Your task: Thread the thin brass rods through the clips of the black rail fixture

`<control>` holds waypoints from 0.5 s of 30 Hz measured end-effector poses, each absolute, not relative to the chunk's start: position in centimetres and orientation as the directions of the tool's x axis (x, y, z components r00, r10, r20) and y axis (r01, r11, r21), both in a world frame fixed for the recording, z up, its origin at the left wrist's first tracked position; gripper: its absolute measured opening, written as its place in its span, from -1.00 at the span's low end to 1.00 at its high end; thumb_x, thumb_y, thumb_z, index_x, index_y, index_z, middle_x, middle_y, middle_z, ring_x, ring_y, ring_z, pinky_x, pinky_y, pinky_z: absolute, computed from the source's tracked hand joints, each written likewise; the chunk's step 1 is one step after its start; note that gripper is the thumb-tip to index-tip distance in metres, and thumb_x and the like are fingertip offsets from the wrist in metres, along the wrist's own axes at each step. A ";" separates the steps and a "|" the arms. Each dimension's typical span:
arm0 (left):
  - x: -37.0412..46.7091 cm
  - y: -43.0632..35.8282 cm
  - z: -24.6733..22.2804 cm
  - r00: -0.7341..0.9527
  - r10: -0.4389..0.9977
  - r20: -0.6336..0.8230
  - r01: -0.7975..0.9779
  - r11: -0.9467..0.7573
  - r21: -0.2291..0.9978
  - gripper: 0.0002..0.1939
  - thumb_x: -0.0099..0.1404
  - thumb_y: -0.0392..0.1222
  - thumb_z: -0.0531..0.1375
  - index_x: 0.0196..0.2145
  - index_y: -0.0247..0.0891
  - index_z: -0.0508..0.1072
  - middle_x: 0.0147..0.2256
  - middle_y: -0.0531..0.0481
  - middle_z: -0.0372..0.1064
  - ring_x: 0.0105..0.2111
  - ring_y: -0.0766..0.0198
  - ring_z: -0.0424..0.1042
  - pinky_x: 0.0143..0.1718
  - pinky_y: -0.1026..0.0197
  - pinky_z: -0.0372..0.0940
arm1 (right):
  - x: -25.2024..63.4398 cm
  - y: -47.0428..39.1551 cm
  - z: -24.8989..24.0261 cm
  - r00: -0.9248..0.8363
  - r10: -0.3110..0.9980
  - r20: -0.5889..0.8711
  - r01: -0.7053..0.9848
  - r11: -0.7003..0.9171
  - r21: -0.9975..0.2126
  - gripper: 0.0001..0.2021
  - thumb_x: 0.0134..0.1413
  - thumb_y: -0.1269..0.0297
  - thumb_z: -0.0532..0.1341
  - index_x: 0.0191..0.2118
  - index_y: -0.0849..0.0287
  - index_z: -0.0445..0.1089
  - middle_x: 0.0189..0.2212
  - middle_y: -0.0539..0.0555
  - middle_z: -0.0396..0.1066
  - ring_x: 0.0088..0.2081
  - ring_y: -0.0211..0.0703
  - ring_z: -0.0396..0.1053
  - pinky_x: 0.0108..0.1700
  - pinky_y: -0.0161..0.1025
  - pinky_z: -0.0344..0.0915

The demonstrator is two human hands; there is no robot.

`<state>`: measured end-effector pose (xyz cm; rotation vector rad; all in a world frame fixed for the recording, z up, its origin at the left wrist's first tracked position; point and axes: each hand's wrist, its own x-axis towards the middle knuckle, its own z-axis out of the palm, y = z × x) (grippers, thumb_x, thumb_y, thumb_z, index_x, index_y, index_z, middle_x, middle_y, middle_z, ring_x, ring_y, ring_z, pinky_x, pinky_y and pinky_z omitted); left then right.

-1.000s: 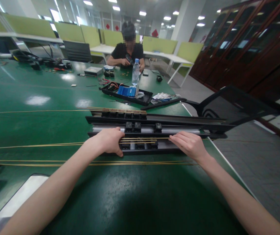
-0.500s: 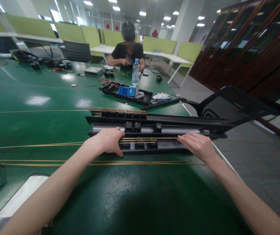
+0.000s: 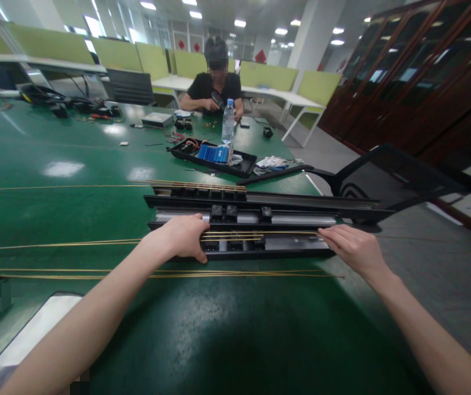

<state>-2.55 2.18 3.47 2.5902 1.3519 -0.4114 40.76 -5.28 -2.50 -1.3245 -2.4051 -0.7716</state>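
From the head view, three black channels lie side by side, their right ends at or over the right edge of the green surface [image 3: 219, 329]; the near channel [image 3: 285, 253] holds black blocks [image 3: 235, 246] with brass rods [image 3: 235, 237] lying above them; the middle channel [image 3: 305, 226] has three dark blocks standing in its pale trough; the far channel [image 3: 301, 202] carries a row of blocks under more rods.

The left hand [image 3: 181, 236] straddles the near channel's left part, hiding it, thumb by the near wall; I cannot tell whether it clamps rods or channel; the right hand [image 3: 354, 247] pinches one long rod [image 3: 293, 232] near the right edge, its thin end running on past the fingers.

Toward the far edge, a black tray [image 3: 239, 164] holds a blue pack [image 3: 213, 153], cables and white material; gloves [image 3: 270, 164] lie beside it; a chair's armrest [image 3: 276, 174] reaches over the right edge, just beyond the channels; a bottle [image 3: 228, 123] stands behind the tray, partly screening a seated person [image 3: 202, 85]; loose rods [image 3: 239, 273] lie nearer than the channels.
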 end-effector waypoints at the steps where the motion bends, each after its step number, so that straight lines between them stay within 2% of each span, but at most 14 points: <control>1: -2.5 2.2 3.5 0.541 0.772 -0.334 0.827 -0.561 0.043 -0.23 -0.13 0.23 0.34 0.01 -0.18 0.43 0.00 -0.18 0.37 -0.10 -0.04 0.44 -0.13 0.07 0.34 | 41.1 -5.4 -2.6 -0.530 0.696 0.484 0.848 0.429 0.311 -0.84 0.20 0.33 0.21 -0.15 0.14 0.51 -0.29 0.07 0.58 -0.25 -0.09 0.50 -0.24 -0.20 0.34; 9: -2.6 2.3 3.4 0.540 0.772 -0.336 0.826 -0.562 0.037 -0.23 -0.14 0.24 0.34 0.01 -0.17 0.43 -0.01 -0.18 0.37 -0.12 -0.01 0.45 -0.15 0.09 0.34 | 43.3 -5.8 -3.3 -0.488 0.709 0.509 0.872 0.364 0.329 -0.84 0.21 0.33 0.20 -0.14 0.11 0.50 -0.26 0.06 0.57 -0.22 -0.10 0.50 -0.24 -0.20 0.34; 15: -2.6 2.2 3.4 0.548 0.772 -0.323 0.821 -0.570 0.030 -0.25 -0.12 0.24 0.33 0.00 -0.18 0.43 -0.05 -0.17 0.39 -0.13 0.00 0.45 -0.17 0.10 0.34 | 41.9 -6.0 -2.2 -0.455 0.716 0.528 0.890 0.382 0.249 -0.82 0.12 0.23 0.28 -0.17 0.15 0.50 -0.26 0.11 0.56 -0.22 -0.04 0.49 -0.18 -0.13 0.38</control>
